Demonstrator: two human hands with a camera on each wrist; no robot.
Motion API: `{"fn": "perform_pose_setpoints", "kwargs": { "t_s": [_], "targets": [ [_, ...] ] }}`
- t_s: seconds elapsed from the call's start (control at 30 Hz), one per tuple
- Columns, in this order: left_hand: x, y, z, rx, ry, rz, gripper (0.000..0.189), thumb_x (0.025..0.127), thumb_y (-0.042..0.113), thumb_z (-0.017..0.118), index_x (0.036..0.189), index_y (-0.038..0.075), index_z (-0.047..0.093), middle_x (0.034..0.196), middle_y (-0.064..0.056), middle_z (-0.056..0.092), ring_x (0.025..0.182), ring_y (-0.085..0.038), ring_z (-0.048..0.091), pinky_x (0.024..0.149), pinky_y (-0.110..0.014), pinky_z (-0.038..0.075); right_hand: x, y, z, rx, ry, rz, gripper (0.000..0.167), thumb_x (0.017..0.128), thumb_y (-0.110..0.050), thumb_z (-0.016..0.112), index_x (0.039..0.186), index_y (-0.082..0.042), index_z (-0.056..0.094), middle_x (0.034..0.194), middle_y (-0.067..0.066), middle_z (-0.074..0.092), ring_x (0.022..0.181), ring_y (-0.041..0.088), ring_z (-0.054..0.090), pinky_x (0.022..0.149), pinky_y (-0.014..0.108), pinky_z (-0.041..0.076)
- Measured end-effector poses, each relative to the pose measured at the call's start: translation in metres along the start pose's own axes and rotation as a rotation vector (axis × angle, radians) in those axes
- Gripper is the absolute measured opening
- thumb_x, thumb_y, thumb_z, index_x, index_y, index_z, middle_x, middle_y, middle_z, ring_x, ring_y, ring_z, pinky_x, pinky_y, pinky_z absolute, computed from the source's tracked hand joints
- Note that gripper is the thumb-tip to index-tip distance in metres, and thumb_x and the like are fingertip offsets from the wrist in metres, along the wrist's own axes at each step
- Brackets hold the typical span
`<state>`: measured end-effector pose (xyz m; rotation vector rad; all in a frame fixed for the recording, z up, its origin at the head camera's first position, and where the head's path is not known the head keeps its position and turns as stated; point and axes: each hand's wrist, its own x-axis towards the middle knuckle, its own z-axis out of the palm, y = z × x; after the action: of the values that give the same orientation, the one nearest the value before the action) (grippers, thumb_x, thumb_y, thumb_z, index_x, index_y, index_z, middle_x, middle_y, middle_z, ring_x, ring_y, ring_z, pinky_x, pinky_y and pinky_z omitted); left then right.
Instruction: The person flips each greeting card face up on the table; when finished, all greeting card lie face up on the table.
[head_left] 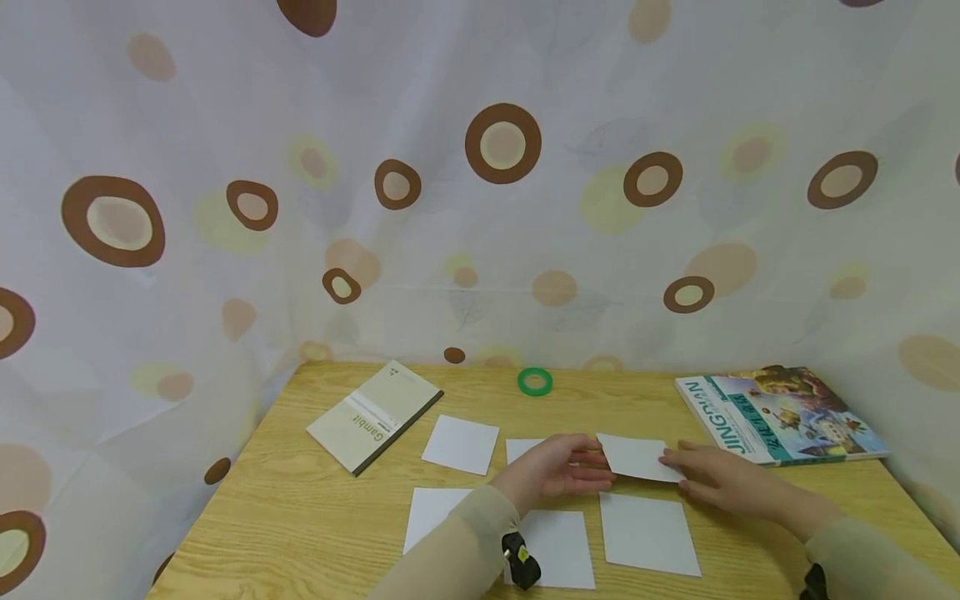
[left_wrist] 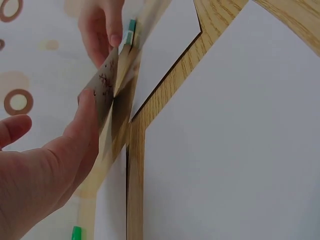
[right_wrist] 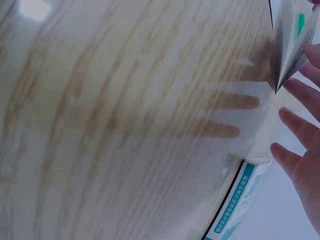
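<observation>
A white square card (head_left: pixel 641 458) is raised and tilted above the wooden table, between the two hands. In the left wrist view, dark marks show on the underside of the held card (left_wrist: pixel 106 82). My right hand (head_left: pixel 738 482) pinches its right end, thumb on top and fingers at the edge. The left hand (head_left: pixel 558 468) touches the opposite end with nearly straight fingers; its thumb stands apart in the left wrist view. Several white cards lie flat below, including one at front right (head_left: pixel 649 533), one at front middle (head_left: pixel 558 550) and one at back left (head_left: pixel 460 444).
A notebook (head_left: pixel 375 417) lies at the table's back left. A green tape roll (head_left: pixel 535 382) sits near the back edge. On the right is a colourful book (head_left: pixel 787 415). A spotted curtain (head_left: pixel 450 225) surrounds the table's back and sides.
</observation>
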<state>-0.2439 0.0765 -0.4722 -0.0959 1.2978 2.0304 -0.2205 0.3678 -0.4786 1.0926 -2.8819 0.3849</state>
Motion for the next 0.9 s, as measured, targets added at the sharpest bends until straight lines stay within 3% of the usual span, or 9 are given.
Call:
{"fn": "perform_pose_setpoints", "kwargs": {
  "t_s": [0.17,0.3,0.4,0.5,0.73,0.9],
  "targets": [
    [-0.0011,-0.0016,-0.0023,-0.019,-0.004,-0.008,0.017,0.096,0.011,0.055,0.106,-0.002,0.059,0.113,-0.018,0.060,0.119,-0.046,0.058,0.106,-0.052,0.047,-0.0030,-0.0012,0.0016,0.080,0.030,0.049,0.034,0.098,-0.025,0.061,0.131,-0.016,0.064,0.130,0.013,0.066,0.119,0.040,0.059,0.093,0.034,0.056],
    [-0.0018,-0.0012,-0.0034,-0.027,-0.005,-0.007,0.013,0.096,0.010,0.056,0.102,0.000,0.061,0.109,-0.016,0.062,0.119,-0.045,0.060,0.106,-0.052,0.047,-0.0036,-0.0012,0.0020,0.173,0.053,0.072,0.032,0.100,-0.022,0.059,0.131,-0.014,0.064,0.130,0.014,0.066,0.122,0.017,0.060,0.093,0.023,0.053],
    [-0.0024,-0.0001,-0.0042,-0.024,-0.009,-0.003,0.011,0.096,0.010,0.056,0.099,0.002,0.062,0.106,-0.014,0.064,0.120,-0.044,0.059,0.106,-0.051,0.046,-0.0033,-0.0015,0.0018,0.252,0.066,0.086,0.032,0.101,-0.020,0.057,0.130,-0.010,0.063,0.128,0.013,0.067,0.122,-0.003,0.053,0.092,0.018,0.052],
    [-0.0035,0.0014,-0.0046,-0.014,-0.011,-0.004,0.012,0.095,0.010,0.055,0.100,0.001,0.062,0.107,-0.014,0.065,0.121,-0.043,0.059,0.106,-0.051,0.046,-0.0025,-0.0019,0.0015,0.320,0.088,0.100,0.030,0.102,-0.018,0.056,0.128,-0.008,0.063,0.126,0.012,0.068,0.120,-0.011,0.049,0.090,0.018,0.053],
    [-0.0055,0.0031,-0.0048,-0.012,-0.031,-0.009,0.029,0.097,0.011,0.052,0.118,-0.008,0.061,0.123,-0.023,0.064,0.121,-0.042,0.059,0.107,-0.049,0.046,0.0003,-0.0063,-0.0043,0.398,0.100,0.196,0.026,0.104,-0.019,0.052,0.124,-0.011,0.066,0.123,0.012,0.068,0.113,-0.012,0.051,0.086,0.022,0.055],
    [-0.0061,0.0034,-0.0049,-0.004,-0.038,-0.016,0.024,0.097,0.012,0.053,0.114,-0.004,0.062,0.128,-0.024,0.062,0.122,-0.042,0.059,0.108,-0.048,0.045,0.0026,-0.0081,-0.0074,0.487,0.113,0.250,0.028,0.104,-0.020,0.050,0.125,-0.007,0.064,0.122,0.013,0.067,0.108,-0.010,0.056,0.083,0.020,0.054]
  ]
}}
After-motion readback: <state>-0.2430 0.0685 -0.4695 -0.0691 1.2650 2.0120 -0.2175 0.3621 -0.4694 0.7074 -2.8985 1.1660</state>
